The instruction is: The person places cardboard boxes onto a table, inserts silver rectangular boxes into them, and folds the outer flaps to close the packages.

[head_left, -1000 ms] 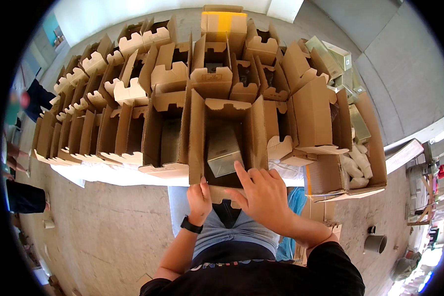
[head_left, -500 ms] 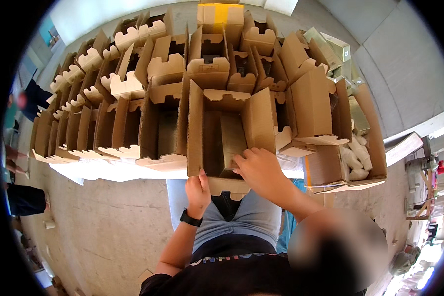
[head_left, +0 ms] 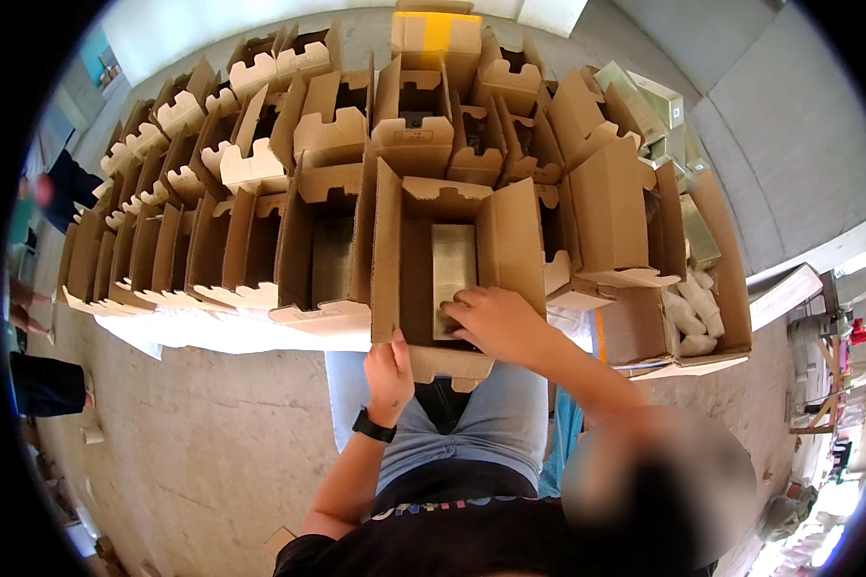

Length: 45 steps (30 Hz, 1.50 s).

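An open brown cardboard box (head_left: 387, 260) stands in front of me with its flaps up, tipped slightly toward my lap. Inside it, a shiny gold rectangular box (head_left: 454, 260) lies lengthwise. My left hand (head_left: 389, 375), wearing a black watch, pinches the near left corner of the cardboard box, thumb pointing up. My right hand (head_left: 496, 322) reaches over the near right side, its bent fingers gripping the near end of the gold box. Part of that end is hidden under the fingers.
Rows of open cardboard boxes (head_left: 332, 139) fill the table to the left and behind. Gold boxes (head_left: 635, 106) are stacked at the back right. At the right stands a carton with white wrapped bundles (head_left: 698, 313). Other people's legs (head_left: 53, 385) show at far left.
Inside the cardboard box, the gold box has gone from leaning on its side to lying flatter, its broad face up. My right hand has shifted slightly left with it; my left hand keeps its hold.
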{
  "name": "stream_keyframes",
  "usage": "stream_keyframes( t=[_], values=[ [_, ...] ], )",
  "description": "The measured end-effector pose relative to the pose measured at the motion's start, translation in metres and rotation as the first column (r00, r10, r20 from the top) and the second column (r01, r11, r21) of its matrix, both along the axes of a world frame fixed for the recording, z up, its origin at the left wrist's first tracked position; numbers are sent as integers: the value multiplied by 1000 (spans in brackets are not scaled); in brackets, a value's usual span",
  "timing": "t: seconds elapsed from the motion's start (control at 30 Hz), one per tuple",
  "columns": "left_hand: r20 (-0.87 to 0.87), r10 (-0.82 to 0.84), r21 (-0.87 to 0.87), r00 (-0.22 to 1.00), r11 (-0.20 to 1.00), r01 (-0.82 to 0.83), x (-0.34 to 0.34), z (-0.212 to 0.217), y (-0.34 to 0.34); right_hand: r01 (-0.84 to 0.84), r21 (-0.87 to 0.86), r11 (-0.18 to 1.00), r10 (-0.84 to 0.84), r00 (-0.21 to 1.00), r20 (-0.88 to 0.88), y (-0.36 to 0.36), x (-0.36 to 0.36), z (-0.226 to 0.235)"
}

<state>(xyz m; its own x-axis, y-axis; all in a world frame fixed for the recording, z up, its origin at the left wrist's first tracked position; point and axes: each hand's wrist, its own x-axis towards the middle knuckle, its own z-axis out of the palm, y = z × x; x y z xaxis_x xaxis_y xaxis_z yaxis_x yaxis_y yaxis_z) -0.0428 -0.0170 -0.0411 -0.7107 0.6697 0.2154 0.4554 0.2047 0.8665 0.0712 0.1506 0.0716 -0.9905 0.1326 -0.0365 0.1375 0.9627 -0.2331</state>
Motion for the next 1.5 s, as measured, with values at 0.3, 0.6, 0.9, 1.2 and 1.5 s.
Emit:
stream_keyframes(
  t=[0.3, 0.6, 0.9, 1.2, 1.5],
  values=[
    [-7, 45, 9, 999, 999, -45, 2, -1, 2, 355, 152, 922, -281, 887, -367, 51, -15, 27],
    [15, 36, 17, 999, 999, -36, 1, 3, 2, 248, 376, 893, -159, 955, -252, 60, -9, -5],
    [-9, -216, 138, 976, 967, 216, -6, 33, -3, 277, 390, 878, -181, 947, -266, 61, -10, -13],
    [-66, -325, 171, 943, 928, 332, -21, 36, -7, 248, 341, 907, -144, 942, -303, 59, -10, -9],
    [22, -289, 87, 957, 954, 286, -20, 37, -6, 236, 269, 934, -110, 904, -412, 39, -10, 6]
  ],
)
